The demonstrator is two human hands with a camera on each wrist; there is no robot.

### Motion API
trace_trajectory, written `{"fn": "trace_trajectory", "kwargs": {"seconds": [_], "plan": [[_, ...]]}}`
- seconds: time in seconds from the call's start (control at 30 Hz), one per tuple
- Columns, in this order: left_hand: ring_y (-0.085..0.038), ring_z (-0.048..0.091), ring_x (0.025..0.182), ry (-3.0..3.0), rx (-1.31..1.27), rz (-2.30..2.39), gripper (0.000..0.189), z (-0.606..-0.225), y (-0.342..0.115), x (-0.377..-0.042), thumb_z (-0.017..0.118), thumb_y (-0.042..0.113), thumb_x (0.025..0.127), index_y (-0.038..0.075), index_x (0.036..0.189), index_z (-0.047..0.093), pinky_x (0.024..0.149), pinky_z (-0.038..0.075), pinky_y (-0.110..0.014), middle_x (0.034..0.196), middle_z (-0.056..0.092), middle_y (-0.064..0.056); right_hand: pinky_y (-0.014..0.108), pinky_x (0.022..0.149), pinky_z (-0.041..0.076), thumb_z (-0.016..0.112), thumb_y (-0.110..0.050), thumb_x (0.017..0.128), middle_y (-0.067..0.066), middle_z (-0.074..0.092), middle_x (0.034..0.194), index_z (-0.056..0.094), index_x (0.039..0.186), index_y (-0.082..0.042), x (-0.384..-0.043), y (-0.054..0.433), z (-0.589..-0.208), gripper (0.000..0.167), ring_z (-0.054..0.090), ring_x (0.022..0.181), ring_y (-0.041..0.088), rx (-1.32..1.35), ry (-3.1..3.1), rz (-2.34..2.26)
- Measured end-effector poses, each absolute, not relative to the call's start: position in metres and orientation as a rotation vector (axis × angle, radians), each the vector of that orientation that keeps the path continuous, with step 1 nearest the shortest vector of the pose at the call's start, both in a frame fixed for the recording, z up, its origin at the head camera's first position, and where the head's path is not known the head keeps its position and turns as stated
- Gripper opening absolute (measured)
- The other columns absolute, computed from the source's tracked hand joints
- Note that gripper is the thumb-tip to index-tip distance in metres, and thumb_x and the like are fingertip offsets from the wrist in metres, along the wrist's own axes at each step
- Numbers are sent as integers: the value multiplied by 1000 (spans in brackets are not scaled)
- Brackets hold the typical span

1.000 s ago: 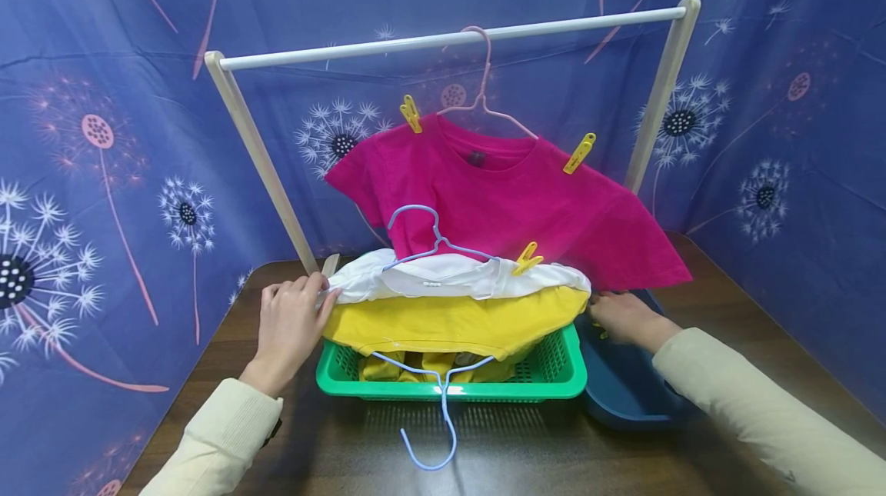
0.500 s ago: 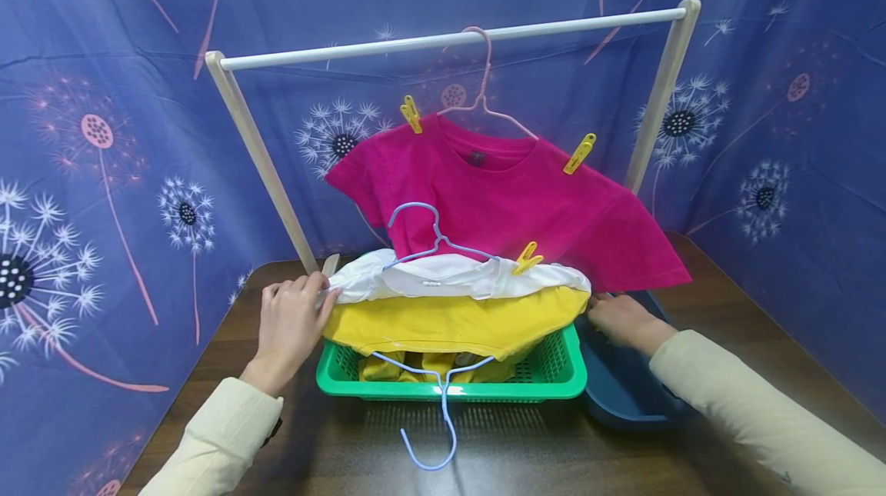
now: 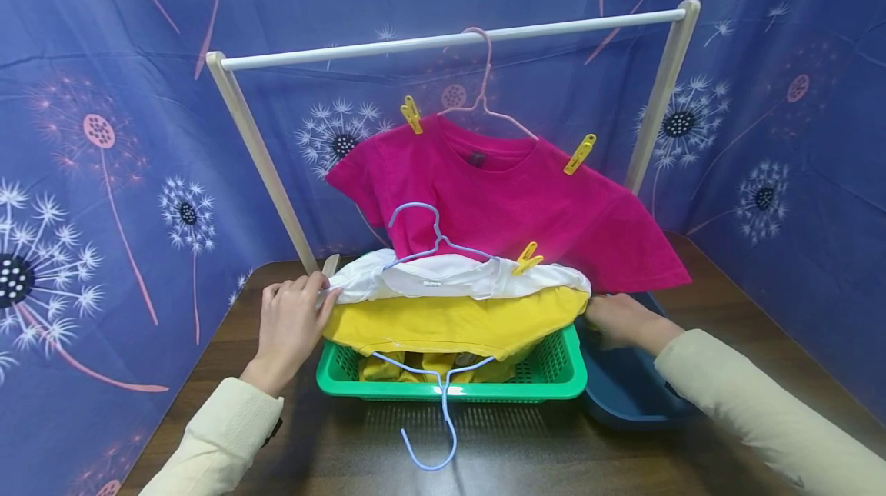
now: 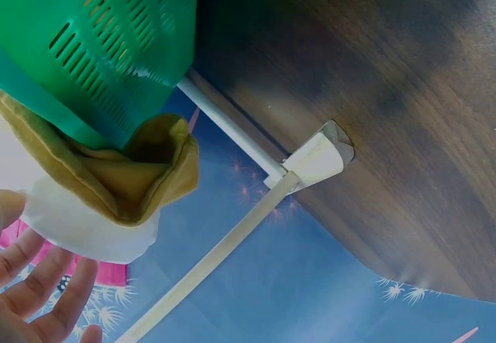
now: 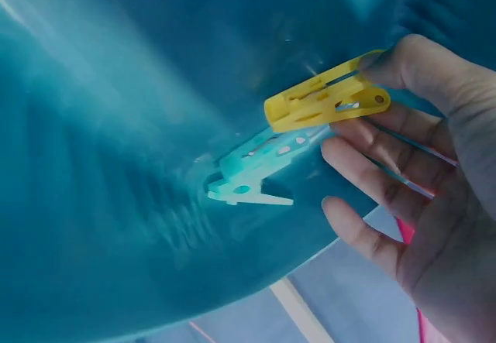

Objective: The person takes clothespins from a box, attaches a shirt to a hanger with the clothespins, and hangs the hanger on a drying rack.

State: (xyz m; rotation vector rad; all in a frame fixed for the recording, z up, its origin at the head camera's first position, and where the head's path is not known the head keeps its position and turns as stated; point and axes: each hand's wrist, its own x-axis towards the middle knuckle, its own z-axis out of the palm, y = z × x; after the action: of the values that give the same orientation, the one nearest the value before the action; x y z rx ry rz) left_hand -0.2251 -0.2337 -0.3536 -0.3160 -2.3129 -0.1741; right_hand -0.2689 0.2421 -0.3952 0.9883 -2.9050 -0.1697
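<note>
A white shirt (image 3: 360, 277) with a blue hanger (image 3: 439, 234) at its neck lies over a yellow garment (image 3: 450, 323). Its left shoulder is pinched between the thumb and fingers of my left hand (image 3: 294, 323). A yellow clothespin (image 3: 527, 259) clips its right shoulder. Down in the dark blue bin (image 3: 637, 407), my right hand (image 3: 626, 319) pinches another yellow clothespin (image 5: 325, 99), seen clearly in the right wrist view. A turquoise clothespin (image 5: 260, 161) lies on the bin's bottom just beside it. A second blue hanger (image 3: 450, 419) sticks out toward me from below the yellow garment.
The green basket (image 3: 450, 391) under the clothes holds more yellow cloth. Behind, a rack with a white rail (image 3: 388, 46) carries a magenta T-shirt (image 3: 512, 204) on a pink hanger (image 3: 487, 73), with yellow clothespins at both shoulders. A patterned blue curtain (image 3: 138, 134) surrounds the table.
The right hand has shifted slightly inside the blue bin, and the yellow glimpsed under its fingers earlier is hidden in the head view. The left hand and the clothes stay put.
</note>
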Motion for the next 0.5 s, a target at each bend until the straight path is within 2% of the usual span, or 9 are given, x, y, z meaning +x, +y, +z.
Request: {"fn": "trace_trajectory", "kwargs": {"seconds": [0.13,0.3,0.5], "plan": [[-33,60,69,-2313,-314,-177,21,-354,-234,-225,68,28,81,9,82,59,75,38,-50,70,64,-11,30,63,48,86,-20,56,-12,50,67,55,79,-20,-267,240,-390,39,47,64,8,976,-2933,-75],[-32,60,69,-2315,-313,-181,22,-354,-234,-225,68,28,81,9,83,59,75,38,-50,72,65,-11,28,61,46,84,-20,60,-11,51,67,56,82,-20,-264,238,-381,35,46,62,6,923,-3013,23],[-30,61,69,-2319,-310,-177,22,-354,-235,-226,67,29,81,9,83,59,75,38,-50,71,65,-10,28,56,44,83,-21,60,-10,53,66,57,77,-17,-261,239,-368,32,46,61,8,889,-3022,-19]]}}
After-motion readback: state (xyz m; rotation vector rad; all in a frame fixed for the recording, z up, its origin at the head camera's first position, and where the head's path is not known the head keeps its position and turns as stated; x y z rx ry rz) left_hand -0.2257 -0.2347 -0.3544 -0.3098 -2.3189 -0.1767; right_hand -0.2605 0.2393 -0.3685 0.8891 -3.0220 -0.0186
